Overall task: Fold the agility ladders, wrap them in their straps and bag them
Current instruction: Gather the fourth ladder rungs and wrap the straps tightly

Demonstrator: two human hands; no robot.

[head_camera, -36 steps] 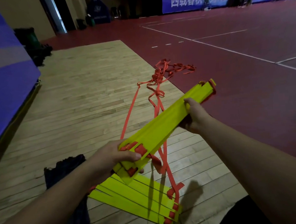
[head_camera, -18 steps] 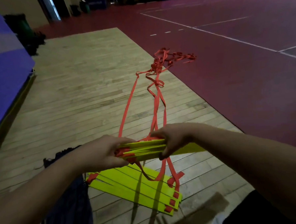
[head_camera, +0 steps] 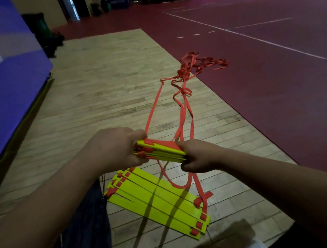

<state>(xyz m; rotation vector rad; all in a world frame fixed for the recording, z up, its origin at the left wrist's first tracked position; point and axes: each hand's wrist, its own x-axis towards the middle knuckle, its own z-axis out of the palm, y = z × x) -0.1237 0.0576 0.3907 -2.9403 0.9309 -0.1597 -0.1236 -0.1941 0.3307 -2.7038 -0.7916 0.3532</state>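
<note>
I hold a folded stack of yellow ladder rungs (head_camera: 161,152) level in front of me. My left hand (head_camera: 114,149) grips its left end, where red strap tabs show. My right hand (head_camera: 195,156) grips the stack further right, fingers curled round it. Red straps (head_camera: 184,107) run from the stack across the wooden floor to a tangled heap (head_camera: 197,64) at the edge of the red court. A second fanned stack of yellow rungs (head_camera: 159,201) lies on the floor below my hands. A dark bag (head_camera: 88,222) lies at its left, partly hidden by my left forearm.
A blue padded wall mat (head_camera: 10,75) runs along the left. Dark green bins and gear (head_camera: 40,29) stand at the far left corner. The red court floor (head_camera: 270,80) with white lines spreads to the right. A foot or shoe (head_camera: 258,245) shows at the bottom edge.
The held stack dropped from a raised diagonal to level. My right hand slid from its far end inward, close to my left. The view also tilted down slightly.
</note>
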